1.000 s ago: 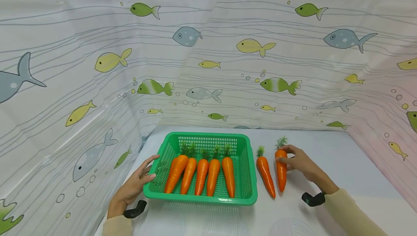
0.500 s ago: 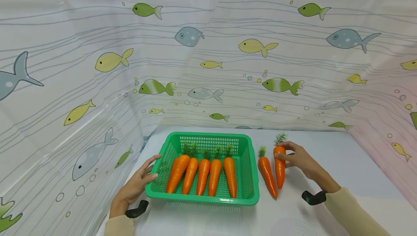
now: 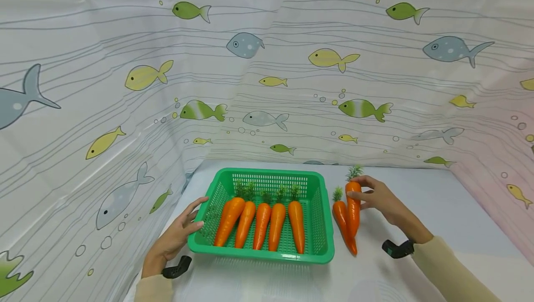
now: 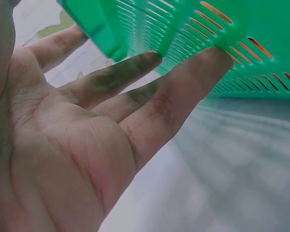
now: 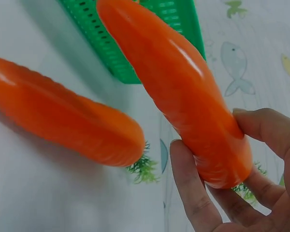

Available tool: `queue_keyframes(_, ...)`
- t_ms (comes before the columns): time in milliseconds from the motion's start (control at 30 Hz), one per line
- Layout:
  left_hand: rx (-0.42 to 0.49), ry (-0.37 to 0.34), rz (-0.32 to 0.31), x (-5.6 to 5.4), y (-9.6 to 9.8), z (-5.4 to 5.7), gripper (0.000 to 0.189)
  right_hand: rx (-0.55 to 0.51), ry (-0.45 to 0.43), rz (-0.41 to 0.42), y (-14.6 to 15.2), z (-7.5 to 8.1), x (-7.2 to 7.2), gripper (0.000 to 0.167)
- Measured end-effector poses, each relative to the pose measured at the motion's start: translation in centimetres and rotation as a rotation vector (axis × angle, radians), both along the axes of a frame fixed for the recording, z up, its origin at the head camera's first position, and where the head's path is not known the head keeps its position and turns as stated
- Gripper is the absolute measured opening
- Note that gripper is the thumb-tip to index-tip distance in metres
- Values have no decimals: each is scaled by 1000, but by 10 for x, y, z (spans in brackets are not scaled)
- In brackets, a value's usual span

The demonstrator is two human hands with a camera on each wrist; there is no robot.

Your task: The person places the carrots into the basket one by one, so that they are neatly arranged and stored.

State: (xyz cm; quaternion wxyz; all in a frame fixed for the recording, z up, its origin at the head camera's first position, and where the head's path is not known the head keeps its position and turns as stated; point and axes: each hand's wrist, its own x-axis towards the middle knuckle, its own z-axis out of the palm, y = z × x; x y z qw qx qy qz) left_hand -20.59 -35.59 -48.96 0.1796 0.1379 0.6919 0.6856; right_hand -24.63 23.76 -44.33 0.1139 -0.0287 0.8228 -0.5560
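Note:
My right hand (image 3: 380,200) pinches an orange carrot (image 3: 353,209) near its leafy top, between thumb and fingers. In the right wrist view this carrot (image 5: 183,92) is raised off the table, its tip pointing toward the basket. A second carrot (image 3: 341,221) lies on the table just left of it, partly behind it in the head view. The green basket (image 3: 260,256) holds several carrots in a row, leafy ends to the back. My left hand (image 3: 175,235) is at the basket's left side. Seen from the left wrist, its extended fingers (image 4: 154,108) touch the slotted wall (image 4: 261,29).
White table surface (image 3: 421,209) extends to the right of the carrots and in front of the basket. A white sheet (image 3: 271,98) printed with fish stands behind and along both sides.
My right hand has lifted the carrot and carried it left, over part of the loose carrot beside the basket. The left hand stays against the basket.

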Motion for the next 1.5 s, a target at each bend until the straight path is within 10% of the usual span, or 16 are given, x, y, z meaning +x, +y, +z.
queue_keyframes(1500,-58,24,14,0,3,10,66,-51,30,84,-48,36,-3,61)
